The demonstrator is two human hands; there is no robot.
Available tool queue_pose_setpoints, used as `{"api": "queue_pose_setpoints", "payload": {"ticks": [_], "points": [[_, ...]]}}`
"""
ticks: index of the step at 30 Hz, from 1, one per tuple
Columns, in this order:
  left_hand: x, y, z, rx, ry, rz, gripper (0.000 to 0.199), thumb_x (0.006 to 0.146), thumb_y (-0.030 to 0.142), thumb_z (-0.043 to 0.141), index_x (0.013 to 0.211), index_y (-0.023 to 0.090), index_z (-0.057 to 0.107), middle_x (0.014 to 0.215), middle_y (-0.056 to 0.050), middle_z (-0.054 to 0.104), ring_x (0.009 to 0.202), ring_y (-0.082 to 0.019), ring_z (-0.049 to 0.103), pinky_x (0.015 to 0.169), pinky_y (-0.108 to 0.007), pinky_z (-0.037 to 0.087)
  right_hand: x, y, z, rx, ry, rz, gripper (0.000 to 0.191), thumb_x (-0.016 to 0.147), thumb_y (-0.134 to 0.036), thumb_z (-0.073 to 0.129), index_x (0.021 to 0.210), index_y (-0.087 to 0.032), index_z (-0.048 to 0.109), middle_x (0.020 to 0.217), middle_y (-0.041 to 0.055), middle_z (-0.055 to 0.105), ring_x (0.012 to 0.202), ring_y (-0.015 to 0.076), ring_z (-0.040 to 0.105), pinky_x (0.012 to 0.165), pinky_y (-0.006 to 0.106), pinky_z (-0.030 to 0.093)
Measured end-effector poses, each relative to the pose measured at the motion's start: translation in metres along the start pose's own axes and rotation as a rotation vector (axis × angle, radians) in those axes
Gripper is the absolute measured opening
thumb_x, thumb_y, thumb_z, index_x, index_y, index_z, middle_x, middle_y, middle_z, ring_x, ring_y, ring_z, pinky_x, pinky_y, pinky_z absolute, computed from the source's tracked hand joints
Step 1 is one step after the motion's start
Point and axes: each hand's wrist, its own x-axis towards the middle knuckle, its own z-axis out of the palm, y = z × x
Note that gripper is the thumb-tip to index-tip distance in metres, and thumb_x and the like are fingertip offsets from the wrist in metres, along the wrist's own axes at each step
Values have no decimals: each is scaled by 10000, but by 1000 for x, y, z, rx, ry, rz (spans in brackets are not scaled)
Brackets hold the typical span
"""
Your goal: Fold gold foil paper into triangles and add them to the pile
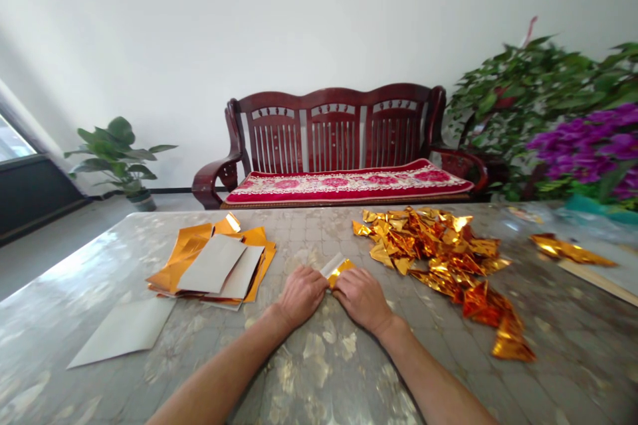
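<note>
A sheet of gold foil paper [343,270], partly folded with its pale back showing along one strip, lies on the table between my hands. My left hand [304,292] has its fingers closed on the paper's left edge. At the right edge, my right hand [363,297] grips it with fingers curled in. The fingertips of both hands nearly meet at the near edge of the paper. To the left is a stack of gold foil sheets [192,249] with pale backs. Many folded gold foil pieces [433,246] are heaped to the right.
A single pale sheet [124,332] lies at the left of the patterned table [319,378]. One folded foil piece [573,250] rests at the far right by purple flowers [593,146]. Beyond the table stands a wooden bench [333,126] with a red cushion.
</note>
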Motion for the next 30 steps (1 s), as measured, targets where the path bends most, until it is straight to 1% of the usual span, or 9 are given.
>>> {"api": "queue_pose_setpoints", "payload": {"ticks": [3, 6, 9, 12, 14, 18, 21, 25, 30], "points": [[-1, 1, -8, -20, -42, -1, 154, 903, 179, 537, 941, 233, 676, 831, -25, 668, 843, -190, 584, 765, -318, 369, 1, 0, 2, -61, 24, -30, 161, 950, -236, 569, 805, -195, 626, 814, 33, 658, 819, 197, 561, 749, 325, 355], [0, 2, -12, -6, -67, -9, 114, 885, 214, 568, 927, 236, 672, 834, -25, 665, 856, -199, 583, 780, -325, 375, 1, -1, 4, -67, 48, -19, 198, 967, -241, 542, 793, -194, 626, 794, 33, 650, 788, 191, 557, 739, 327, 357], [2, 3, -9, 31, -64, -10, 108, 904, 291, 582, 891, 221, 662, 835, -35, 660, 854, -205, 581, 774, -328, 377, 2, -1, 6, -40, 66, 9, 229, 981, -266, 524, 790, -198, 629, 797, 31, 650, 789, 186, 564, 732, 322, 359], [4, 3, -1, 65, -35, -27, 189, 959, 281, 514, 858, 207, 656, 812, -41, 654, 814, -196, 577, 747, -324, 374, 2, -1, 5, 0, 64, 39, 228, 982, -291, 533, 795, -202, 629, 816, 29, 657, 806, 186, 573, 727, 317, 363], [5, 3, 3, 64, -18, -44, 224, 977, 259, 484, 849, 207, 661, 800, -38, 654, 794, -189, 575, 735, -319, 369, 1, 0, 4, 43, 54, 53, 178, 964, -283, 566, 818, -207, 632, 836, 23, 664, 823, 186, 577, 737, 314, 371], [4, 4, 7, 40, 9, -65, 196, 974, 254, 507, 882, 223, 677, 805, -27, 665, 796, -183, 580, 727, -315, 360, 0, 0, 1, 104, 52, 74, 43, 900, -258, 650, 897, -218, 635, 900, 17, 670, 879, 195, 581, 759, 312, 387], [4, 5, 7, 37, 32, -69, 225, 988, 285, 494, 881, 227, 683, 795, -25, 665, 787, -179, 580, 720, -316, 354, 1, 0, 3, 61, 70, 53, 64, 912, -270, 634, 881, -214, 634, 882, 27, 664, 863, 200, 575, 737, 316, 381], [2, 7, 6, 31, 27, -68, 283, 1000, 337, 477, 851, 226, 690, 788, -30, 668, 774, -177, 581, 708, -317, 351, 0, 2, 7, -27, 81, 7, 188, 953, -249, 566, 780, -205, 626, 774, 29, 641, 782, 192, 556, 698, 319, 356], [-4, 7, 3, -25, 14, -94, 235, 991, 290, 492, 906, 247, 707, 819, -21, 687, 812, -178, 592, 724, -313, 365, -2, 3, 5, -5, 43, -28, 195, 963, -212, 531, 787, -199, 615, 764, 25, 626, 781, 187, 547, 734, 316, 369]]}}
